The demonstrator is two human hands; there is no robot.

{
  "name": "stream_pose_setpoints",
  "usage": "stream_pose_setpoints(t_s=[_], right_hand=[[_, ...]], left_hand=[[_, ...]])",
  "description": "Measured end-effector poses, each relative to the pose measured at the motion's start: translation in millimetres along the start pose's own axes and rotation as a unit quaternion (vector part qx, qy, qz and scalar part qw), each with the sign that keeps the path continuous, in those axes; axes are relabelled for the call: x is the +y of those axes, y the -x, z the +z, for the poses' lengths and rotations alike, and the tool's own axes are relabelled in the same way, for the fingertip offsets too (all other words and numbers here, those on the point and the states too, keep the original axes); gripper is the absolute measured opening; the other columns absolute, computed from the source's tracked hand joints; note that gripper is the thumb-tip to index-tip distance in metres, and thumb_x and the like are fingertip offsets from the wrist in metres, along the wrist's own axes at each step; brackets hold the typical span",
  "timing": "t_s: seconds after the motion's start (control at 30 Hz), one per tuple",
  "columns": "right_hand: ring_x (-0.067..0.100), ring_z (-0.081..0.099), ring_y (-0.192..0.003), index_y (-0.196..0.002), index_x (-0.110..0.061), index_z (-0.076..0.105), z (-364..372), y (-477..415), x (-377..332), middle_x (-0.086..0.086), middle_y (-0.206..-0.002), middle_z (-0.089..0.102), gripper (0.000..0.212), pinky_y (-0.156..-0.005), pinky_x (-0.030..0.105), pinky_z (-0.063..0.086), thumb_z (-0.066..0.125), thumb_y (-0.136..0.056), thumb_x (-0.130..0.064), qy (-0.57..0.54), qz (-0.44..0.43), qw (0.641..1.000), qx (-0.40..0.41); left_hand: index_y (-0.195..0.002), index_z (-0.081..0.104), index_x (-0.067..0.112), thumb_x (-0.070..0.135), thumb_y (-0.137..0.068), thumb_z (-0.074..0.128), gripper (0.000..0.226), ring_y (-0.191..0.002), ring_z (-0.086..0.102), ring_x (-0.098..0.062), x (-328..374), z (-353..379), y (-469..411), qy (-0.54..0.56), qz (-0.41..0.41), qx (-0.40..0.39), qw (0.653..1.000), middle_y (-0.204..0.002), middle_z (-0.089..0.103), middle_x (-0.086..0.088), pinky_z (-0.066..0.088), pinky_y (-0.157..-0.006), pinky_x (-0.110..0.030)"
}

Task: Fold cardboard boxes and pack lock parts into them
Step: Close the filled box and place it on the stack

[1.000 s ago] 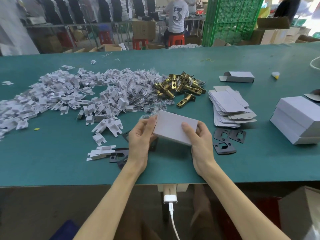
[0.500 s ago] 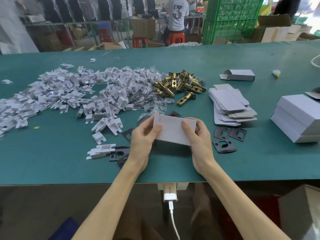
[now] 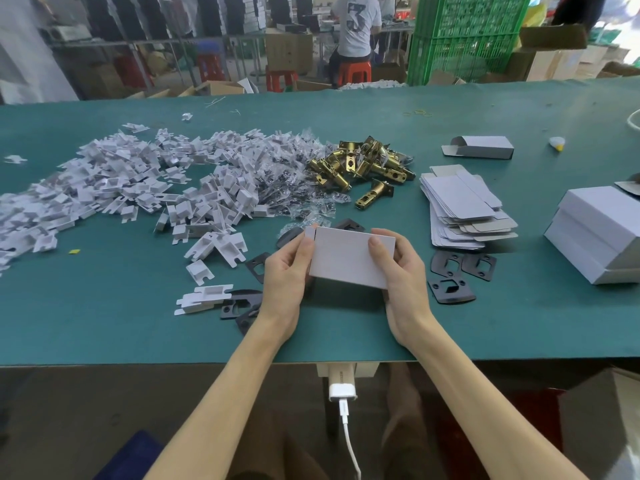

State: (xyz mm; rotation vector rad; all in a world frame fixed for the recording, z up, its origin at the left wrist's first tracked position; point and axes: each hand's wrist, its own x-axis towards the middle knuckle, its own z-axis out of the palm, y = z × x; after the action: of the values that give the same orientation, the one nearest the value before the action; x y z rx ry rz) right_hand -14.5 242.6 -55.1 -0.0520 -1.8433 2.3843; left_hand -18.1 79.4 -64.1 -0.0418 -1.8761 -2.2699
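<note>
A small white cardboard box [image 3: 346, 256] is held just above the green table [image 3: 104, 317], near its front edge. My left hand [image 3: 285, 278] grips its left end, where a small flap sticks out. My right hand [image 3: 403, 271] grips its right end, thumb on the top face. Brass lock latches [image 3: 367, 168] lie in a heap behind the box. Black strike plates [image 3: 460, 268] rest to the right of my hands, and more black plates [image 3: 242, 306] lie to the left. A stack of flat box blanks [image 3: 464, 209] sits at the right.
A wide heap of white cardboard inserts [image 3: 138, 188] covers the left of the table, with clear bags of screws [image 3: 298, 195] beside it. Finished white boxes [image 3: 599, 233] are stacked at the far right. One folded box [image 3: 481, 146] lies further back. A person sits beyond the table.
The box has tilted from lying slanted to facing me more upright, and both hands have shifted slightly forward. My left thumb now presses the flap at the left end.
</note>
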Motion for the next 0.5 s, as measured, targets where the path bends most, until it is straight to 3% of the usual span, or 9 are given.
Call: stream_pose_setpoints(t_s=[0.33, 0.5], right_hand=[[0.019, 0.064, -0.1, -0.121, -0.024, 0.067, 0.8, 1.4, -3.0, 0.008, -0.119, 0.069, 0.028, -0.092, 0.049, 0.056, 0.068, -0.096, -0.035, 0.002, 0.008, 1.0, -0.001], [0.019, 0.065, -0.102, -0.124, -0.023, 0.066, 1.6, 2.4, -4.8, 0.006, -0.12, 0.069, 0.04, -0.094, 0.048, 0.055, 0.069, -0.089, -0.041, -0.003, 0.014, 1.0, -0.004]], left_hand=[[-0.111, 0.08, 0.035, 0.033, -0.106, 0.058, 0.023, -0.1, 0.064, -0.017, -0.4, -1.5, -0.3, 0.007, 0.001, 0.003, 1.0, -0.111, 0.077, 0.0, 0.05, -0.095, -0.05], [-0.134, 0.068, 0.021, 0.025, -0.106, 0.058, 0.031, -0.111, 0.068, -0.011, 1.5, -1.7, -0.4, 0.02, -0.004, 0.015, 1.0, -0.128, 0.073, 0.009, 0.056, -0.098, -0.039]])
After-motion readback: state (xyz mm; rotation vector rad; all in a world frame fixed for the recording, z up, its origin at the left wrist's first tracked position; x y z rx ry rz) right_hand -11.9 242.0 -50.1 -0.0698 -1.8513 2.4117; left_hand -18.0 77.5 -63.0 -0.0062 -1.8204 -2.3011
